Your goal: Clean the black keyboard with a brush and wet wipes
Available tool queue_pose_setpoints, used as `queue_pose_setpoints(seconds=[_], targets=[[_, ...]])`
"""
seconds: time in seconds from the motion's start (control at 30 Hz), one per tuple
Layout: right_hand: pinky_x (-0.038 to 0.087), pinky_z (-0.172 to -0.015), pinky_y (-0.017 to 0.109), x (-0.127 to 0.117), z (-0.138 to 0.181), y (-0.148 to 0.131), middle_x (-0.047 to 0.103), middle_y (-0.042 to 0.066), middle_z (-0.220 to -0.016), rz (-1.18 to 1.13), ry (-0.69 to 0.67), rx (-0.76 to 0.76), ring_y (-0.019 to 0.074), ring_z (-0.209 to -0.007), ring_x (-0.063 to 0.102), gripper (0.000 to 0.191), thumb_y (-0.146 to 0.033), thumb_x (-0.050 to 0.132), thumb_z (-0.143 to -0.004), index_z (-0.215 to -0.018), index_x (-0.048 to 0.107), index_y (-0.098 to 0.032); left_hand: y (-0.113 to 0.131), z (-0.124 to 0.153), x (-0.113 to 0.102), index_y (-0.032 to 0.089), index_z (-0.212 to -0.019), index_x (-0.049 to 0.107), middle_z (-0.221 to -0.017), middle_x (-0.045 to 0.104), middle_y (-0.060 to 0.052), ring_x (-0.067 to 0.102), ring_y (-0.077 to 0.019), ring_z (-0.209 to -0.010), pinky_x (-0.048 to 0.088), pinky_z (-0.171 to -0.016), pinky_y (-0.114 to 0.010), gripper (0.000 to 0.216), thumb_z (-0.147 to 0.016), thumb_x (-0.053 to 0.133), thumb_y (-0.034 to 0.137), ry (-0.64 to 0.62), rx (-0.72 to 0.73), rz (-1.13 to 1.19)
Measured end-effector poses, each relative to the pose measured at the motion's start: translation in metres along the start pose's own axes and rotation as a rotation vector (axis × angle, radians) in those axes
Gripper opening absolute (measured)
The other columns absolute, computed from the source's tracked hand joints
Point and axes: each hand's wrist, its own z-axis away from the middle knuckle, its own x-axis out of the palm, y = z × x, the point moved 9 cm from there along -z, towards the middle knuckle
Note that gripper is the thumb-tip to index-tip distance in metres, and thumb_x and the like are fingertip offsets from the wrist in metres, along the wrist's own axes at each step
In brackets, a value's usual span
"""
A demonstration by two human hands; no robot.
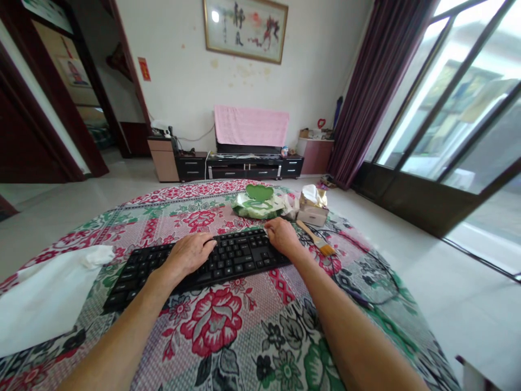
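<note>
A black keyboard [228, 258] lies across a round table covered with a red and green flowered cloth [228, 336]. My left hand [188, 255] rests flat on the middle of the keys, fingers stretched forward. At the keyboard's far right corner, my right hand [281, 236] is curled, its fingertips pinched on something small and pale that I cannot make out.
A green wet-wipe pack [256, 203] and a tissue box [312, 209] sit beyond the keyboard. A small wooden-handled brush [316, 238] lies to the right, beside a black cable [366, 282]. White tissues [44, 296] lie at the left. A TV stand [244, 163] lines the far wall.
</note>
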Motion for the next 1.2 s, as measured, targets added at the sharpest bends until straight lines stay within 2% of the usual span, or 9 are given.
queue_pose_setpoints(seconds=[0.1, 0.17, 0.3, 0.4, 0.57, 0.77, 0.87, 1.0, 1.2], targets=[[0.047, -0.082, 0.028, -0.008, -0.001, 0.030, 0.071, 0.012, -0.095, 0.050, 0.006, 0.152, 0.0210, -0.088, 0.066, 0.028, -0.014, 0.050, -0.081, -0.092, 0.075, -0.017, 0.000, 0.000, -0.001, 0.023, -0.106, 0.068, -0.113, 0.069, -0.007, 0.061, -0.0249, -0.108, 0.043, -0.094, -0.037, 0.040, -0.091, 0.033, 0.038, -0.001, -0.006, 0.009], [0.048, -0.082, 0.030, -0.013, -0.001, 0.038, 0.071, 0.012, -0.094, 0.054, 0.035, 0.188, 0.0222, -0.088, 0.066, 0.028, -0.014, 0.050, -0.080, -0.092, 0.075, -0.016, 0.000, 0.002, -0.001, 0.024, -0.112, 0.066, -0.118, 0.067, -0.008, 0.060, -0.0266, -0.111, 0.042, -0.096, -0.039, 0.043, -0.089, 0.037, 0.046, -0.013, -0.018, 0.031], [0.047, -0.086, 0.029, -0.014, -0.002, 0.018, 0.072, 0.009, -0.096, -0.102, 0.069, 0.007, 0.0202, -0.091, 0.065, 0.027, -0.013, 0.052, -0.078, -0.093, 0.075, -0.017, 0.011, 0.007, 0.003, 0.023, -0.137, 0.045, -0.144, 0.045, -0.012, 0.042, -0.0338, -0.130, 0.029, -0.105, -0.053, 0.077, -0.077, 0.044, 0.070, -0.072, 0.014, 0.054], [0.048, -0.082, 0.026, -0.010, -0.001, 0.001, 0.072, 0.005, -0.094, -0.207, 0.040, -0.146, 0.0171, -0.085, 0.065, 0.026, -0.014, 0.054, -0.078, -0.091, 0.075, -0.019, 0.024, 0.012, 0.008, 0.022, -0.146, 0.031, -0.153, 0.029, -0.013, 0.026, -0.0367, -0.139, 0.018, -0.108, -0.059, 0.094, -0.071, 0.044, 0.078, -0.130, 0.073, 0.054], [0.047, -0.085, 0.025, -0.008, -0.004, 0.018, 0.072, 0.006, -0.094, -0.165, -0.005, -0.142, 0.0169, -0.087, 0.065, 0.025, -0.013, 0.054, -0.078, -0.090, 0.074, -0.018, 0.037, 0.016, 0.014, 0.021, -0.148, 0.024, -0.154, 0.024, -0.015, 0.023, -0.0393, -0.139, 0.015, -0.110, -0.058, 0.112, -0.058, 0.054, 0.082, -0.144, 0.124, 0.029], [0.046, -0.087, 0.028, -0.016, -0.004, 0.046, 0.072, 0.006, -0.096, -0.007, -0.006, 0.020, 0.0186, -0.091, 0.065, 0.027, -0.010, 0.050, -0.077, -0.089, 0.074, -0.017, 0.038, 0.014, 0.016, 0.022, -0.146, 0.029, -0.152, 0.029, -0.016, 0.027, -0.0384, -0.137, 0.016, -0.109, -0.056, 0.111, -0.057, 0.057, 0.081, -0.092, 0.141, 0.011], [0.046, -0.087, 0.026, -0.019, 0.000, 0.026, 0.072, 0.005, -0.096, -0.099, 0.030, -0.058, 0.0168, -0.090, 0.065, 0.025, -0.013, 0.052, -0.078, -0.091, 0.073, -0.018, 0.037, 0.014, 0.018, 0.020, -0.146, 0.030, -0.152, 0.029, -0.017, 0.027, -0.0384, -0.137, 0.016, -0.110, -0.055, 0.111, -0.057, 0.055, 0.082, -0.094, 0.145, 0.009], [0.047, -0.079, 0.022, -0.014, 0.004, 0.005, 0.071, 0.002, -0.089, -0.165, -0.021, -0.173, 0.0144, -0.083, 0.064, 0.022, -0.013, 0.055, -0.075, -0.086, 0.073, -0.019, 0.036, 0.014, 0.018, 0.021, -0.145, 0.031, -0.152, 0.030, -0.017, 0.026, -0.0380, -0.138, 0.017, -0.109, -0.055, 0.109, -0.058, 0.056, 0.081, -0.088, 0.142, 0.014], [0.047, -0.073, 0.025, -0.019, 0.003, 0.041, 0.071, 0.003, -0.080, -0.025, -0.030, 0.024, 0.0165, -0.074, 0.064, 0.022, -0.014, 0.054, -0.072, -0.081, 0.074, -0.019, 0.036, 0.013, 0.018, 0.021, -0.144, 0.034, -0.151, 0.031, -0.016, 0.028, -0.0388, -0.136, 0.018, -0.109, -0.054, 0.108, -0.057, 0.058, 0.080, -0.077, 0.140, 0.026]])
